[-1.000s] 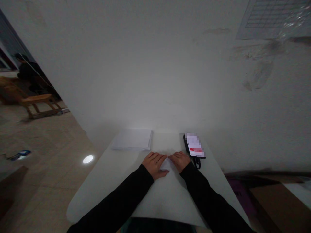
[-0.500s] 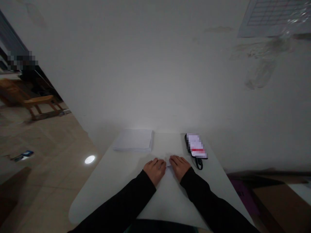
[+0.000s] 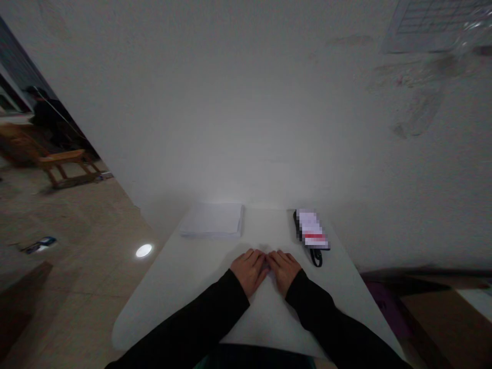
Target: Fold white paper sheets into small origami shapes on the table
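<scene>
My left hand [image 3: 249, 271] and my right hand [image 3: 283, 270] meet fingertip to fingertip over the white table [image 3: 184, 287], both with fingers bent and closed. Between them they pinch a small piece of white paper, which their fingers now almost wholly cover. How it is folded I cannot make out. Beyond my left hand lies a stack of white paper [image 3: 211, 220]. A phone [image 3: 313, 229] with a lit, blurred screen lies beyond my right hand, a black strap or cable loop [image 3: 316, 258] at its near end.
A pale wall [image 3: 249, 128] rises behind the table. To the left are a tiled floor [image 3: 88, 230], a wooden chair [image 3: 63, 159] and a person in dark clothes [image 3: 48, 115]. At lower right stands a cardboard box [image 3: 446, 318] beside a purple thing [image 3: 384, 305].
My hands have come closer together, and the white paper that showed between my fingertips is now mostly covered. The left fingers have shifted slightly right. The view has tilted a little.
</scene>
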The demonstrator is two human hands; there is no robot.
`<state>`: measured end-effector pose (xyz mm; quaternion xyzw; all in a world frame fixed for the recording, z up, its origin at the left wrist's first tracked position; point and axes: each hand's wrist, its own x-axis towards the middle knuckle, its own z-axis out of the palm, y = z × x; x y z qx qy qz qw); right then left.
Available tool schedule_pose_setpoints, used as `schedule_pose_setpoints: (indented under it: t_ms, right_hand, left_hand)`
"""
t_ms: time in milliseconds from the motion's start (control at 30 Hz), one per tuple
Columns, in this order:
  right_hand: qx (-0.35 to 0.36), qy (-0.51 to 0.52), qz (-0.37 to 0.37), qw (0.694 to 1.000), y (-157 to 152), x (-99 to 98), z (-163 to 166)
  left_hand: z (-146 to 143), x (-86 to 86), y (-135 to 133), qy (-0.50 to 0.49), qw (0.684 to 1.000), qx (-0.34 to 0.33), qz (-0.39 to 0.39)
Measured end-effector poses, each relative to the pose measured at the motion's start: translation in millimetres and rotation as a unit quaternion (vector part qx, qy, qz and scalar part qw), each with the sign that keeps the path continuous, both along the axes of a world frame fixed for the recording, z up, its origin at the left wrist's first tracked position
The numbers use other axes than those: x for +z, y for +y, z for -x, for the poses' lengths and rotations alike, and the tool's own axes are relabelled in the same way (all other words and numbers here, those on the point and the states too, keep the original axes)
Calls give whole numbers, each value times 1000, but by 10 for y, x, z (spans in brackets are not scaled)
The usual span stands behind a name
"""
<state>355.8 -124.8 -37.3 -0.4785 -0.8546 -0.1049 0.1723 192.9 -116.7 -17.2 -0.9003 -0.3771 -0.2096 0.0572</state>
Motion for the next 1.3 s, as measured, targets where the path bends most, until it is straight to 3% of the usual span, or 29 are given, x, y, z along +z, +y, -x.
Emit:
schedule_pose_setpoints:
  t_ms: [200,533,667,900,1033,1200,1300]
  right_hand:
    - [-59,-35,72,995,-35,179,-41]
    - [-133,-17,11,991,-41,151,-180]
    - [-125,38,-12,991,51,74,-236]
    - [-80,132,-11,988,180,-94,-297]
    - [-101,162,-6,982,197,-100,-294]
    - [15,231,42,972,247,-28,-346]
    - [21,305,77,949,243,5,-348]
  left_hand:
    - [8,111,-43,49,999,19,5]
    - [10,132,-60,56,987,151,-14]
    - [88,156,45,-8,993,120,22]
    - [185,69,253,-105,973,92,184]
    - [194,40,287,-177,961,38,209]
    - [210,55,298,-259,942,-11,215]
    - [209,83,300,-314,923,-2,222]
